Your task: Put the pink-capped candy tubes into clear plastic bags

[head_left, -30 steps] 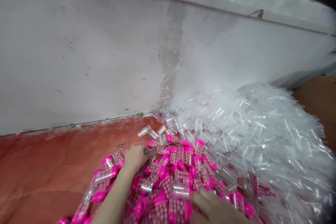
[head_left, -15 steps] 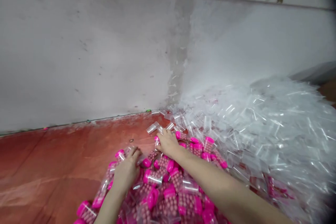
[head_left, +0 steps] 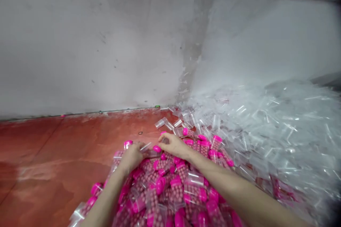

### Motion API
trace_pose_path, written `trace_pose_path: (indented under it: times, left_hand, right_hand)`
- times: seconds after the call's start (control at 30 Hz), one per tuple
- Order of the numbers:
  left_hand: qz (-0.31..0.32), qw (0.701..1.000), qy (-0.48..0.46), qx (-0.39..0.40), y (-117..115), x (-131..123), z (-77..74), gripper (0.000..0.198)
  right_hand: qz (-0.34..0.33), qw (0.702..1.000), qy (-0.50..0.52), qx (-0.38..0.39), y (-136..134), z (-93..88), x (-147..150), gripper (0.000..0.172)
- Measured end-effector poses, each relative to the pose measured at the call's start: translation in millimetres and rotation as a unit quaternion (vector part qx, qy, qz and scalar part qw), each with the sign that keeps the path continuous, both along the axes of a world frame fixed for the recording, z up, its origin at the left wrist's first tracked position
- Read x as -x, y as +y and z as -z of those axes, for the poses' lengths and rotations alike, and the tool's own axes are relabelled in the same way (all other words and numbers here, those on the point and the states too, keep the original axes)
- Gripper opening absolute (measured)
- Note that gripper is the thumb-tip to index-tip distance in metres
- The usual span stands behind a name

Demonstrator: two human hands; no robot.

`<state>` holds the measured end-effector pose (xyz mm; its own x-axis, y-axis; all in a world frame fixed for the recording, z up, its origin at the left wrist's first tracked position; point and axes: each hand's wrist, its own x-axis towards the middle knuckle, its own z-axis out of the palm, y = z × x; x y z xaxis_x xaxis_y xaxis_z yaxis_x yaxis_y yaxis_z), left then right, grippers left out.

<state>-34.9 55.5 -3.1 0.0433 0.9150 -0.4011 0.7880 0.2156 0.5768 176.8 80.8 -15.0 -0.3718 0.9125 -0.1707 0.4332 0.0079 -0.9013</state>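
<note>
My two hands are near each other over one heap of jars (head_left: pixel 162 165), in front of me on the red floor (head_left: pixel 66 149). The jars are too many, and too much overlapped, for me to count. My left hand (head_left: pixel 131 158) is bent, with its fingers at a clear tube (head_left: pixel 146 146); whether it grips this tube, I cannot tell. My right hand (head_left: pixel 174 145) has thumb and forefinger curved with a narrow gap, close to one rounded pink lid (head_left: pixel 157 148) between the hands; I cannot tell if it holds something. The jars are of smooth, clear plastic, with glossy lids, and many contain small round pink beads (head_left: pixel 176 194). On the right, a second heap (head_left: pixel 282 127), of clear tubes, shines against the white wall (head_left: pixel 119 42). At least three loose tubes (head_left: pixel 160 123) lie at its left edge.
</note>
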Motion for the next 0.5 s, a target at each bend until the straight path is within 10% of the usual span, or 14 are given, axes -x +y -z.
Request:
trace_pose_path:
  times: [0.23, 0.37, 0.5]
  left_hand:
    - [-0.119, 0.978, -0.169, 0.039, -54, 14, -47.6, 0.04]
    - [-0.217, 0.937, -0.259, 0.09, -92, 3, -60.3, 0.049]
    - [-0.267, 0.911, -0.306, 0.069, -115, -20, -47.8, 0.065]
  right_hand:
    - [-0.14, 0.99, 0.02, 0.013, -33, -27.6, 23, 0.061]
    - [-0.271, 0.962, 0.011, 0.037, -51, -41.7, 11, 0.043]
    - [-0.112, 0.956, 0.151, 0.224, -72, -51.6, -6, 0.037]
